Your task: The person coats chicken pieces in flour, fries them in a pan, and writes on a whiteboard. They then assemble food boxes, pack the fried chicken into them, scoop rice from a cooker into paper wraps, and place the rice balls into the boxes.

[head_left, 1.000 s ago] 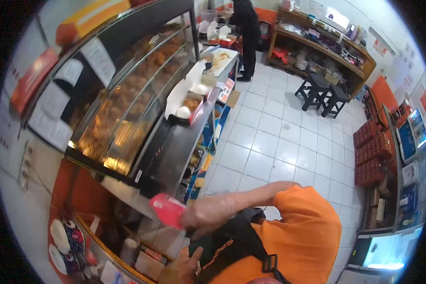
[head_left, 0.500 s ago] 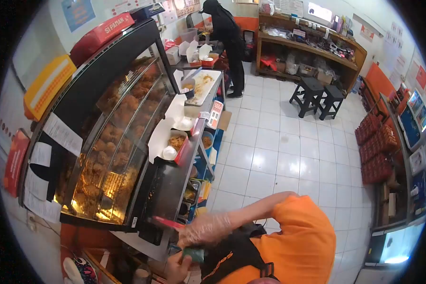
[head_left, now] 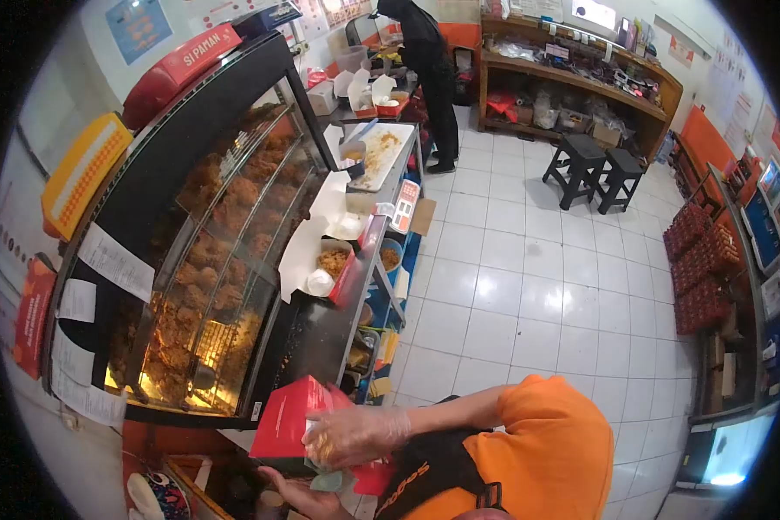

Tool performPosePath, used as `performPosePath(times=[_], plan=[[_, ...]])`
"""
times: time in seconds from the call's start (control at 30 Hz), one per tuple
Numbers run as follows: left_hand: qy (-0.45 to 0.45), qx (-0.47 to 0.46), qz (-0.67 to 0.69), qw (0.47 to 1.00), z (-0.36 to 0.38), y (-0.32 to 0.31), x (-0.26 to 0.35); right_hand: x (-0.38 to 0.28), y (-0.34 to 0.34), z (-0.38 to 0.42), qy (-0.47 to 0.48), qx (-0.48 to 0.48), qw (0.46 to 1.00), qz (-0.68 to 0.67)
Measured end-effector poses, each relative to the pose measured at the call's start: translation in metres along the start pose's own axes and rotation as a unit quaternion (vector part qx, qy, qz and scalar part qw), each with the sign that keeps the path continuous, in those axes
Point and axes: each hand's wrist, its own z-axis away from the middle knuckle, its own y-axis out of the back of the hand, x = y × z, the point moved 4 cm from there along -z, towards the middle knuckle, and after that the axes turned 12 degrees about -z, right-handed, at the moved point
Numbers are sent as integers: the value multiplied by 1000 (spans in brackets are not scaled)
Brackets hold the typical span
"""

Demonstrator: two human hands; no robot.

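A red cardboard box [head_left: 288, 426], partly unfolded with its flaps raised, is in front of me at the counter's near end. My right hand [head_left: 355, 438], in a clear plastic glove, grips its side. Below the box is my bare left hand [head_left: 308, 498], fingers stretched out toward the left. A small pale green piece [head_left: 331, 482] shows between the two hands. Further along the counter, an open takeaway box [head_left: 334, 262] contains fried chicken and a white rounded portion. Behind it stands another open box [head_left: 347, 221] with a white portion inside.
A glass display warmer [head_left: 225, 251] full of fried chicken stands at my left. A white tray [head_left: 377, 173] with crumbs is on the counter [head_left: 321, 329]. A person in dark clothes [head_left: 429, 78] stands at the far end. Black stools [head_left: 574, 169] and red crates [head_left: 698, 269] are to the right.
The red cardboard, seen earlier as a thin strip by my right hand, is now opened into a box shape. My left hand has moved left and its fingers have extended.
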Motion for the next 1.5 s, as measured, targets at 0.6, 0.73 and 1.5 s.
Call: performPosePath(times=[0.6, 0.73, 1.5], plan=[[-145, 25, -81, 986, -22, -38, 0, 1, 3, -5, 166, -13, 962, 216], [-123, 6, -72, 990, -36, -45, -19, 10, 7, 3, 85, 21, 950, 299], [-417, 63, -732, 536, -136, -1, -3, 195, 5, 116, -490, 22, 869, -70]])
